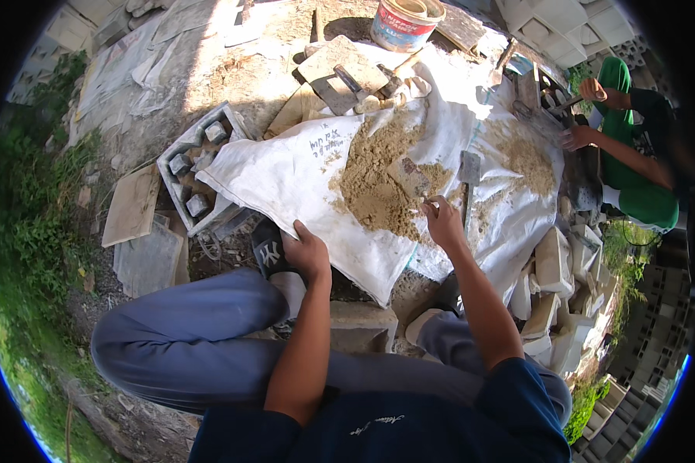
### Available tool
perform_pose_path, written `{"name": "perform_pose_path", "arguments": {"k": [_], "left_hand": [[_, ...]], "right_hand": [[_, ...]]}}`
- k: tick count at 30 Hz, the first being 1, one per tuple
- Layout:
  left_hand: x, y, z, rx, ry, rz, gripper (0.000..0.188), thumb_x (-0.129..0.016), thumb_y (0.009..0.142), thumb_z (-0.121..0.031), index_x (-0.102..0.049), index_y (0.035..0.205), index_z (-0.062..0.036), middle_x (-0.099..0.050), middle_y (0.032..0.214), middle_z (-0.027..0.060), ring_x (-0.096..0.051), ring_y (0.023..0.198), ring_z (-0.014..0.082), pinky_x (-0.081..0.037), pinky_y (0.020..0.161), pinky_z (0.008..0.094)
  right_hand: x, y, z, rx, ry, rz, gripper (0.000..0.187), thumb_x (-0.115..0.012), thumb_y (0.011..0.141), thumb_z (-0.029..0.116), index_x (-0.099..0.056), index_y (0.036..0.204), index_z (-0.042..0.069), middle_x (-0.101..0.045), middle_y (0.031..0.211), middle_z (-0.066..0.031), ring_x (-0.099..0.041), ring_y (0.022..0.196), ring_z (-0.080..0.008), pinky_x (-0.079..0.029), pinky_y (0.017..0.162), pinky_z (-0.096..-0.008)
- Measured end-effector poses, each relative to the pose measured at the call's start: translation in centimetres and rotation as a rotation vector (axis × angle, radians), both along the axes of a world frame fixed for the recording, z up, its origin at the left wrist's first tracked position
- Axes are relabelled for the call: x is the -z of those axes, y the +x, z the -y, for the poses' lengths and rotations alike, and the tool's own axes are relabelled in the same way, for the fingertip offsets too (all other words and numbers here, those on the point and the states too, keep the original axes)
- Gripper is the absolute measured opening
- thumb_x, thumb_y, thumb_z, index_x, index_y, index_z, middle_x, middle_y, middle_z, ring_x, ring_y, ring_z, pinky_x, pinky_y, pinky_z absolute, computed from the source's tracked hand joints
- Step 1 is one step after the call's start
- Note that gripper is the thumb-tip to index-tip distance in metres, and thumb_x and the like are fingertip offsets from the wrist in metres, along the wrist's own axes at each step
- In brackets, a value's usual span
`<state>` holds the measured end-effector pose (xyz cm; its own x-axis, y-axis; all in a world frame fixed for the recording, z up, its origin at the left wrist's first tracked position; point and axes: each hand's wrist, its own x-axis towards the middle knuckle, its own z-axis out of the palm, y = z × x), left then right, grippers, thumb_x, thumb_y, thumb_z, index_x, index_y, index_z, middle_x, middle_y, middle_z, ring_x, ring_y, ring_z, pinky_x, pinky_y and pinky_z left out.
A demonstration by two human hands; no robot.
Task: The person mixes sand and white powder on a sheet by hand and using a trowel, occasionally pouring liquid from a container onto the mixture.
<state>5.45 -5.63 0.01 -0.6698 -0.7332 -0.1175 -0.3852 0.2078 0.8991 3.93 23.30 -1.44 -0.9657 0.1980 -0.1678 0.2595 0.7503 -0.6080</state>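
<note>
My left hand [307,251] is closed on the near edge of a white woven sack [270,171] spread over the ground. A heap of damp brown sand [372,181] lies on the sack in front of me. In my right hand [445,224], at the heap's right side, is the handle of a small trowel [412,177]; its sand-smeared blade rests against the sand. Just right of it, a second flat-bladed trowel [469,168] lies on the sack. Left of the sack stands a grey mould box [179,181] with several concrete blocks inside.
A co-worker [633,154] in green sits at the right, hands on a tool. Behind the sand are a paint bucket [401,29], a hammer [350,82] and flat boards [340,71]. Pale concrete blocks [552,309] are piled at my right; slabs [148,255] lie left.
</note>
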Motion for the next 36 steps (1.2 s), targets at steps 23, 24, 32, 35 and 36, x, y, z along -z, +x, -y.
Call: {"name": "perform_pose_path", "arguments": {"k": [23, 24, 32, 35, 36], "left_hand": [[1.2, 0.3, 1.2, 0.098, -0.084, -0.089, 0.048, -0.053, 0.104, -0.033, -0.059, 0.118, 0.0126, -0.069, 0.111, 0.0252, -0.066, 0.097, 0.0326, -0.049, 0.087, 0.0401], [1.2, 0.2, 0.8, 0.086, -0.103, -0.072, 0.046, -0.053, 0.103, -0.031, -0.060, 0.117, 0.0119, -0.069, 0.108, 0.0251, -0.067, 0.095, 0.0324, -0.050, 0.085, 0.0397], [1.1, 0.1, 1.7, 0.005, 0.004, -0.020, 0.048, -0.050, 0.104, -0.034, -0.061, 0.106, 0.0133, -0.069, 0.097, 0.0276, -0.066, 0.087, 0.0356, -0.049, 0.080, 0.0417], [0.8, -0.2, 1.0, 0.007, -0.029, 0.008, 0.049, -0.049, 0.104, -0.035, -0.060, 0.108, 0.0132, -0.068, 0.101, 0.0303, -0.065, 0.091, 0.0413, -0.049, 0.083, 0.0441], [0.8, -0.1, 1.1, 0.017, -0.017, -0.007, 0.048, -0.048, 0.105, -0.034, -0.059, 0.112, 0.0126, -0.067, 0.106, 0.0319, -0.064, 0.098, 0.0453, -0.048, 0.086, 0.0461]], "right_hand": [[7.1, -0.9, -13.1, 0.090, 0.271, 0.372, 0.045, -0.066, 0.090, 0.035, -0.063, 0.099, -0.009, -0.068, 0.097, -0.0303, -0.067, 0.097, -0.0439, -0.053, 0.081, -0.0497], [6.8, -0.5, -13.3, 0.246, -0.038, 0.431, 0.038, -0.065, 0.089, 0.030, -0.063, 0.091, -0.008, -0.067, 0.087, -0.0238, -0.066, 0.083, -0.0378, -0.054, 0.072, -0.0476], [-0.5, -0.3, -6.5, 0.428, -0.722, 0.101, 0.025, -0.059, 0.098, 0.022, -0.060, 0.087, 0.000, -0.051, 0.061, -0.0016, -0.045, 0.043, -0.0110, -0.037, 0.041, -0.0299], [-1.8, 1.0, -6.6, 0.175, -0.496, 0.000, 0.038, -0.055, 0.103, 0.033, -0.056, 0.080, 0.003, -0.052, 0.061, -0.0029, -0.049, 0.050, -0.0126, -0.040, 0.046, -0.0334], [-2.6, 1.7, -6.2, -0.017, -0.357, 0.049, 0.038, -0.055, 0.103, 0.034, -0.058, 0.084, 0.001, -0.052, 0.061, -0.0080, -0.050, 0.053, -0.0156, -0.042, 0.050, -0.0346]]}}
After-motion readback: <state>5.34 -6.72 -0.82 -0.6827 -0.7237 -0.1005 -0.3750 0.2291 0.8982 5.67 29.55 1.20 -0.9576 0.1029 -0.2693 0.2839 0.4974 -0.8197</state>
